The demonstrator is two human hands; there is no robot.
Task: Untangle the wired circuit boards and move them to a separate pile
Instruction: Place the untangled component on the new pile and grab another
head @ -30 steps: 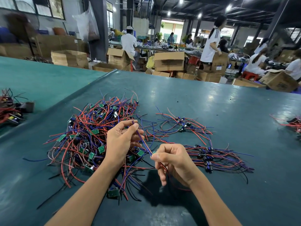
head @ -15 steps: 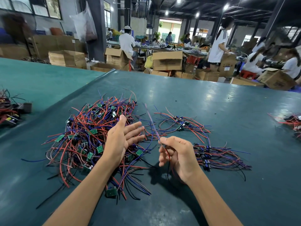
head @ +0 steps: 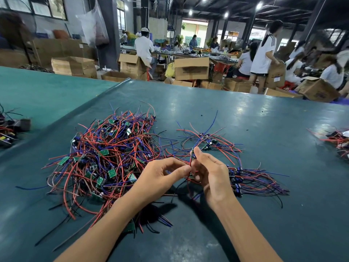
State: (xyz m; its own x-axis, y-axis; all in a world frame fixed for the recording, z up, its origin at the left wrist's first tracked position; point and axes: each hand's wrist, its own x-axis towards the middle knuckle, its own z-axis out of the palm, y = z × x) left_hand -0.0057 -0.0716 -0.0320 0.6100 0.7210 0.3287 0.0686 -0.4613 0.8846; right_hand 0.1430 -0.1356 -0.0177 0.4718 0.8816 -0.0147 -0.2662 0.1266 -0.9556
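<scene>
A big tangled heap of small green circuit boards with red, blue and black wires [head: 107, 156] lies on the dark green table [head: 264, 129], left of centre. My right hand [head: 211, 174] pinches one small wired board [head: 193, 155] between thumb and fingers, held upright above the table. My left hand [head: 160, 176] meets it from the left, thumb and forefinger closed on that board's wires just below it. A sorted pile of boards with wires laid sideways [head: 253, 182] rests right of my hands. A looser small group [head: 205, 140] lies just behind them.
More wired parts sit at the table's right edge [head: 338, 140] and on the lighter green table at far left [head: 9, 131]. Cardboard boxes [head: 190, 68] and several people working stand beyond the table's far edge.
My left hand, open half a second ago, has closed on the wires beside my right hand. My right hand has risen slightly with the board; the long blue wire now points away.
</scene>
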